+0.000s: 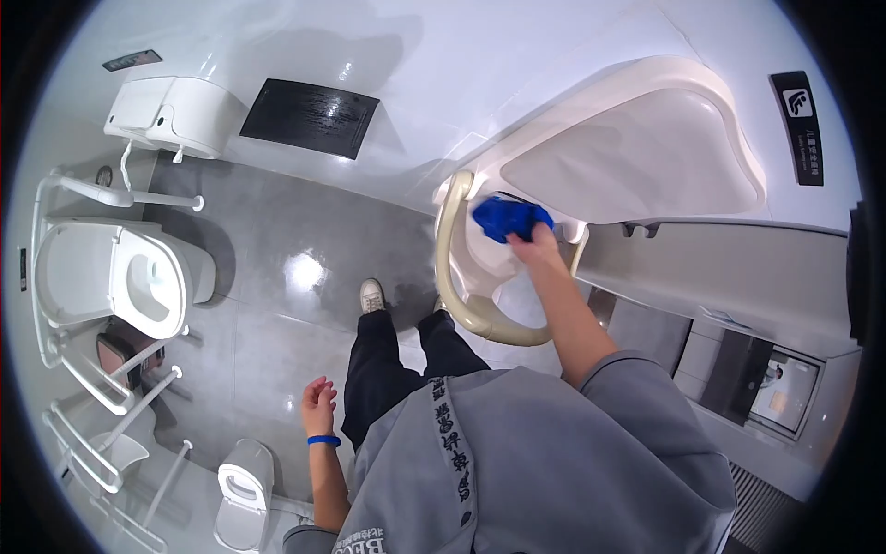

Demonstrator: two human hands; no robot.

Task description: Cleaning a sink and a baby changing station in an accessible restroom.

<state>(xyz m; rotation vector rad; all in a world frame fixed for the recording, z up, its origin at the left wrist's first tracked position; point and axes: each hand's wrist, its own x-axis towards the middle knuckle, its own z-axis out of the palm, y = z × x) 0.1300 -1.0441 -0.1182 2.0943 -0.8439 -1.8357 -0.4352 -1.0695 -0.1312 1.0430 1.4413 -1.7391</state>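
Observation:
My right hand [534, 244] grips a blue cloth [509, 218] against the seat of a wall-mounted child safety seat [633, 138]. The seat is white plastic with a tall padded-looking back, and a cream curved guard bar [453, 277] rings its front. My right forearm reaches over the bar's end. My left hand [319, 401] hangs low at my side over the grey floor, fingers loosely curled and apart, holding nothing. A blue band circles the left wrist.
A toilet [149, 284] with its lid raised stands at left among white grab rails [83, 388]. A small toilet [243, 495] is at lower left. On the wall are a white paper dispenser [169, 114] and a black shelf [309, 118]. An open doorway [644, 329] lies at right.

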